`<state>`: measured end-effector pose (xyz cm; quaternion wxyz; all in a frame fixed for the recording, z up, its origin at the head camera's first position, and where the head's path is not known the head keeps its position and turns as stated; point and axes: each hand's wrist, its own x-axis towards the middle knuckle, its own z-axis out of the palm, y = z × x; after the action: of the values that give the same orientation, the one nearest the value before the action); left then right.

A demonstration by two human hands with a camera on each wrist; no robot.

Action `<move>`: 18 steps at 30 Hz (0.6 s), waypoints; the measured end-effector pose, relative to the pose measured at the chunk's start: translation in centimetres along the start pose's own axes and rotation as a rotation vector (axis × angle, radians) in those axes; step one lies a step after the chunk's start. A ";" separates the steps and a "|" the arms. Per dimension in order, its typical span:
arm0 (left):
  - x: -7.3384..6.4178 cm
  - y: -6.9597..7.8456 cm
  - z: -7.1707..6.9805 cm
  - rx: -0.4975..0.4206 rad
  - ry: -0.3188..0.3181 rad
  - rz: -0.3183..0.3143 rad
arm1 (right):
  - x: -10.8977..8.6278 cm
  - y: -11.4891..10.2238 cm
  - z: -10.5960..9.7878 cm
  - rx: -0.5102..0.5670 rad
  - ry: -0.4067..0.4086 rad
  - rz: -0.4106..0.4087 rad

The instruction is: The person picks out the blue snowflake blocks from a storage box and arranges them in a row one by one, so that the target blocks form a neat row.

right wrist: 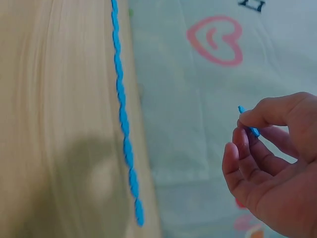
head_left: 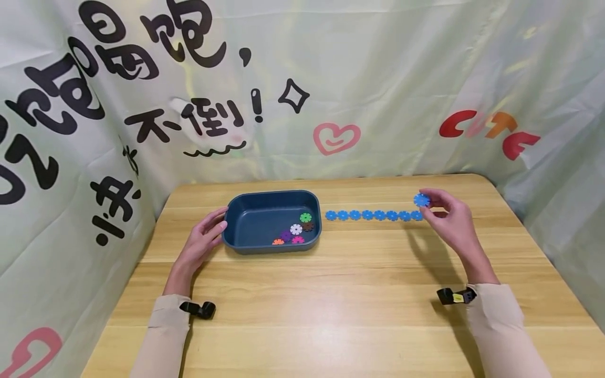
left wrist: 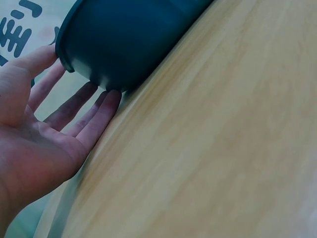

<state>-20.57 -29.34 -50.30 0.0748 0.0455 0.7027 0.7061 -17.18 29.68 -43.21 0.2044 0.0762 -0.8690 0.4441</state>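
Between thumb and fingertips my right hand (head_left: 451,220) pinches a blue snowflake disc (head_left: 421,200), held just above the right end of a row of blue snowflake discs (head_left: 367,215). From the right wrist, the held disc (right wrist: 255,132) appears edge-on and apart from the row (right wrist: 127,148), whose discs overlap in a line along the table. My left hand (head_left: 200,241) touches the left end of a dark blue tub (head_left: 269,250); in the left wrist view its fairly straight fingers (left wrist: 106,111) rest against the outer wall, with the thumb at the rim.
Several loose snowflake discs, including a green one (head_left: 305,217) and a white one (head_left: 295,229), lie at the tub's right end. The wooden table (head_left: 321,304) meets a printed cloth curtain (head_left: 397,94) behind and on both sides. Small black cameras are strapped to both wrists.
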 end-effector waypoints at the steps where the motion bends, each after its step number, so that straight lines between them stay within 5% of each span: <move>1: 0.0 0.0 0.0 0.000 0.002 0.000 | 0.0 0.5 -0.2 0.000 0.011 0.012; 11: 0.3 0.0 0.1 -0.016 -0.007 0.004 | 0.0 4.7 -2.6 -0.029 0.042 0.149; 18: 0.1 0.1 0.1 -0.013 0.002 -0.003 | -0.1 6.9 -3.4 -0.104 -0.023 0.257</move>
<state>-20.60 -29.21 -50.20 0.0757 0.0432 0.6981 0.7107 -18.29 36.55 -46.61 0.1394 -0.0412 -0.8957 0.4202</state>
